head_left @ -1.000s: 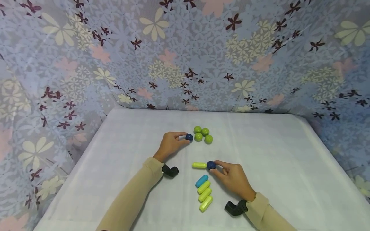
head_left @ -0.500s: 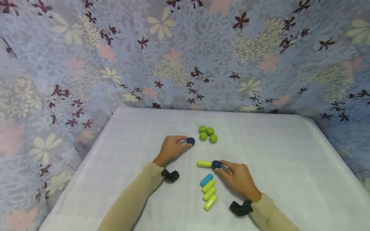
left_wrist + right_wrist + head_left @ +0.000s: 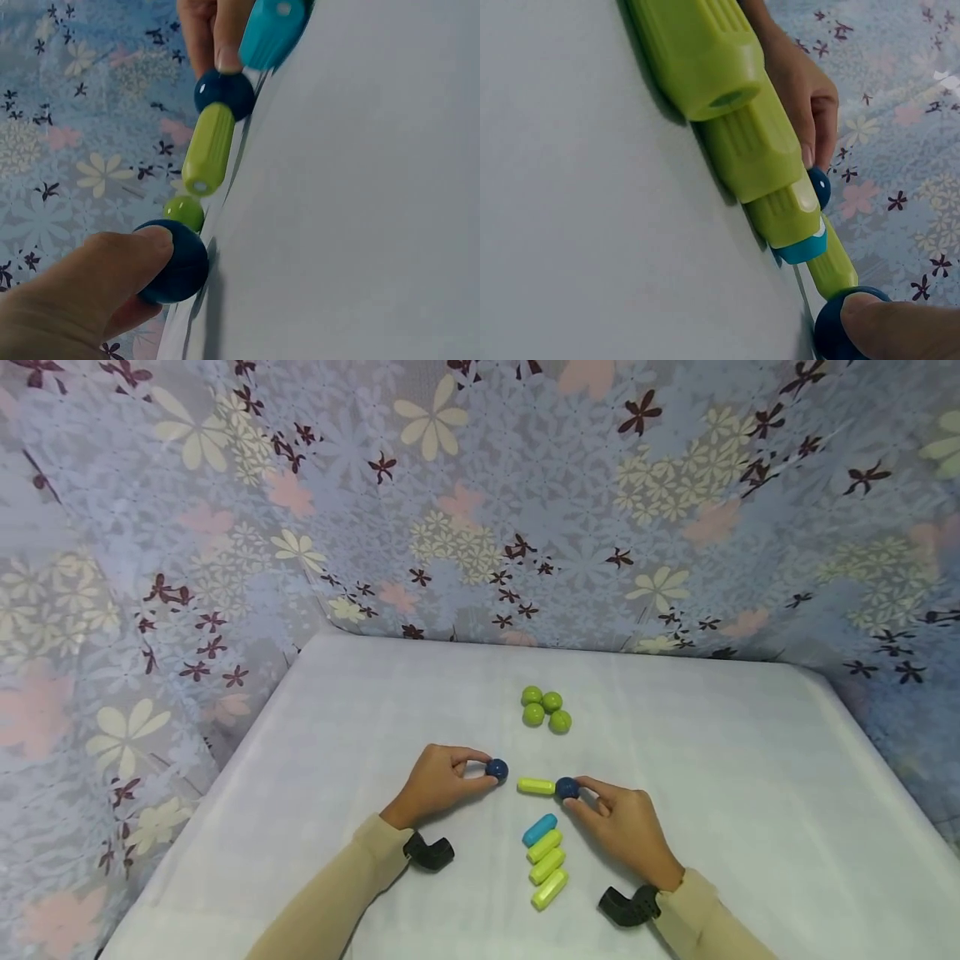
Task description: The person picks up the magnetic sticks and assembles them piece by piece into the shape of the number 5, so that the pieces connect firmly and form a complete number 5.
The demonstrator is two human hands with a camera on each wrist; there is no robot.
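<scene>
My left hand point(image 3: 438, 781) pinches a dark blue ball point(image 3: 497, 769) between thumb and fingers, just left of a yellow-green rod point(image 3: 536, 787). That rod's right end meets a second dark blue ball point(image 3: 567, 788), which my right hand point(image 3: 626, 827) pinches. In the left wrist view the held ball point(image 3: 180, 262) stands apart from the rod's free end point(image 3: 202, 184), which shows a small pale spot. The right wrist view has my thumb pressed on the blue ball point(image 3: 840, 330) at the rod's end.
A blue rod point(image 3: 540, 830) and several yellow-green rods point(image 3: 547, 864) lie in a slanted row in front of the hands. Several green balls point(image 3: 533, 714) sit grouped farther back. The white-covered table point(image 3: 390, 693) ends at a flowered cloth point(image 3: 480, 527) behind and at the left.
My left hand has drawn its blue ball away from the green balls, toward me and level with the rod. The right hand still holds its ball against the rod; the view shifted slightly.
</scene>
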